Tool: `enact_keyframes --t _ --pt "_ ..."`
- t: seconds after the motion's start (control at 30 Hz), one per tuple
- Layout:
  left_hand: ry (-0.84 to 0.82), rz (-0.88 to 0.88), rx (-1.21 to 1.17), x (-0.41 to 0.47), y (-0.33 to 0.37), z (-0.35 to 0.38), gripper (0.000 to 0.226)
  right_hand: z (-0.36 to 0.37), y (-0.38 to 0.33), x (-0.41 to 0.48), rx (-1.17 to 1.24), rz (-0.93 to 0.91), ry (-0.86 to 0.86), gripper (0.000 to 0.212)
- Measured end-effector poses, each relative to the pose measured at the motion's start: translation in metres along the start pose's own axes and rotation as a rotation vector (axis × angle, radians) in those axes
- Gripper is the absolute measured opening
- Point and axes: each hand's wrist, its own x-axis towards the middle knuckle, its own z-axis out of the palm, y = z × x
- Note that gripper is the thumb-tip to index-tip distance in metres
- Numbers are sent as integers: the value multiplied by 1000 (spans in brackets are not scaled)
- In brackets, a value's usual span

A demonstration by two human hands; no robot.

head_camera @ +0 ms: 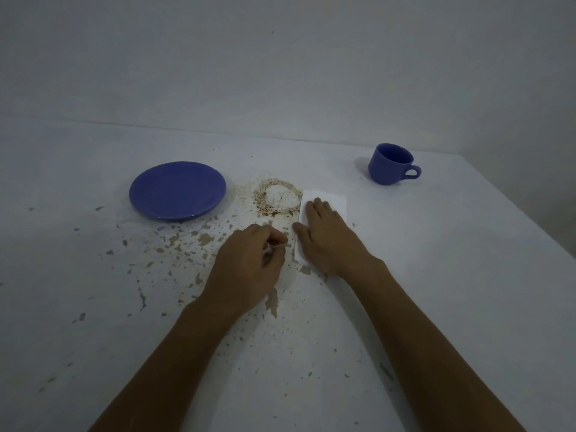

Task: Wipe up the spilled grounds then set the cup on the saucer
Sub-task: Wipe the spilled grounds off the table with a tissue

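Observation:
A brown ring of spilled grounds (276, 198) lies on the white table (452, 251), just right of the blue saucer (177, 190). The blue cup (389, 163) stands upright at the far right, handle to the right, apart from everything else. A white paper napkin (332, 198) lies beside the ring, and its left part looks stained. My right hand (327, 238) lies flat on the napkin, pressing it to the table. My left hand (249, 269) has its fingers curled, pinching the napkin's stained left edge.
The tabletop is chipped, with tan flakes and dark specks (199, 241) scattered from the saucer toward me. A pale wall (280, 57) rises behind the table's far edge. The table's right edge (530, 232) runs diagonally past the cup.

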Motion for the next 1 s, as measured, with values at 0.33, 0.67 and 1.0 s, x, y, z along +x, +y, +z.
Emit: enact_keyframes --t 0.33,0.67,1.0 --pt "36 106 36 2 -5 -1 17 -4 7 -12 -59 -85 -35 52" --pt "53 5 220 -1 -6 3 22 0 -6 14 50 -77 49 47" --pt "20 -16 223 -1 -5 1 26 -2 4 11 1 -61 38 48"
